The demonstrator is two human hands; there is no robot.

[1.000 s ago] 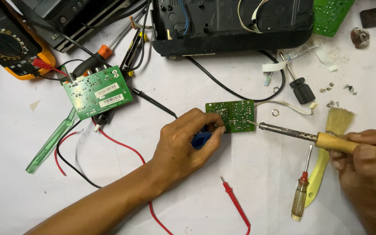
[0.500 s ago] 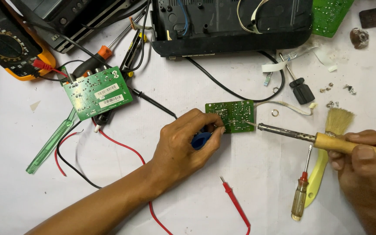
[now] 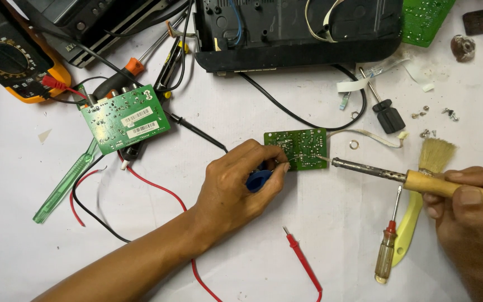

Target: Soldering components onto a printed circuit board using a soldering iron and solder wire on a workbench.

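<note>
Green board point(image 3: 297, 149) sits mid-table on the white sheet, and the left hand point(image 3: 236, 187) pins its left edge, fingers curled around a blue tool point(image 3: 258, 180). Right hand point(image 3: 468, 215) is clamped on the wooden handle of the iron point(image 3: 375, 171), and its tip has crept from just off the board a second ago onto the right edge. That reads as contact with a joint, with the hands well apart.

Small green circuit board point(image 3: 300, 148), flat
</note>
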